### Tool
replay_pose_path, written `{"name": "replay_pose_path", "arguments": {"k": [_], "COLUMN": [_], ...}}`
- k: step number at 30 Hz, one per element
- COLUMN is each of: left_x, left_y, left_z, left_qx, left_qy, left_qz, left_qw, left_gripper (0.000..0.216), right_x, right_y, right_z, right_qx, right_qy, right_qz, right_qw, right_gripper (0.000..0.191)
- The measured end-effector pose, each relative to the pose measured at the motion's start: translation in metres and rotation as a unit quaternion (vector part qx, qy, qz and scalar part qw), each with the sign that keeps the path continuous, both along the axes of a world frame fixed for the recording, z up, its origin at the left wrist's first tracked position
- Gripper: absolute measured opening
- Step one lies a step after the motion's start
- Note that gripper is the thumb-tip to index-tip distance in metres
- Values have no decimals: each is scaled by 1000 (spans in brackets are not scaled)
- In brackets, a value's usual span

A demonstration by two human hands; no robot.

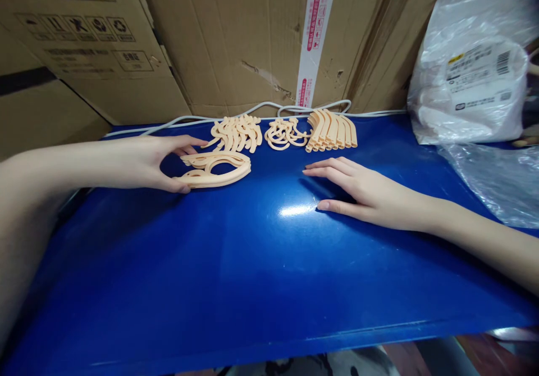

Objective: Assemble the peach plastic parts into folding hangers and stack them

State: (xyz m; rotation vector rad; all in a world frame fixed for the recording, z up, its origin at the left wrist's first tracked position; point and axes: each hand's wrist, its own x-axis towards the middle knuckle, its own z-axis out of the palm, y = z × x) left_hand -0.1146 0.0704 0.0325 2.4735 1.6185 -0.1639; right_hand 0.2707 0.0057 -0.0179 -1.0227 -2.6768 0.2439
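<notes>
Cream-coloured folded plastic hangers (227, 180) lie together at the left of the blue table, their curved arms around an oval gap. My left hand (155, 160) has them at their left end, thumb on the near edge and fingers at the far edge. Its index finger reaches out to a pile of wavy cream plastic pieces (239, 133) just behind. My right hand (357, 191) hovers low over or rests on the table, fingers apart, holding nothing. Beyond it are a row of curved cream hanger arms (332, 132) and a small heap of cream hooks (284, 133).
Cardboard boxes (236, 39) wall off the back of the blue table (252, 275). A white cable (181, 120) runs along the rear edge. At the right sits a clear plastic bag (467, 90) with a label, its loose film spreading over the table.
</notes>
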Motion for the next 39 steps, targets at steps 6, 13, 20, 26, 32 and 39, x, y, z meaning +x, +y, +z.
{"name": "replay_pose_path", "arguments": {"k": [6,13,20,26,32,39], "left_x": [-4,-3,-9,-8,32,98], "left_y": [2,2,5,1,-24,-64], "left_z": [-1,-1,-4,6,19,-28], "left_qx": [0,-1,-17,-15,170,217], "left_qy": [9,-10,-19,-43,-257,-189], "left_qz": [15,11,16,2,-7,-173], "left_qw": [1000,1000,1000,999,951,942], "left_gripper": [96,91,96,95,63,49], "right_x": [0,1,1,1,1,0], "right_y": [0,0,0,0,1,1], "right_z": [-1,-1,-1,-1,0,-1], "right_qx": [3,10,4,6,15,26], "right_qy": [0,-13,-6,-8,-16,-18], "right_qz": [5,6,3,2,4,4], "right_qw": [1000,1000,1000,1000,1000,999], "right_gripper": [59,60,61,61,61,61]}}
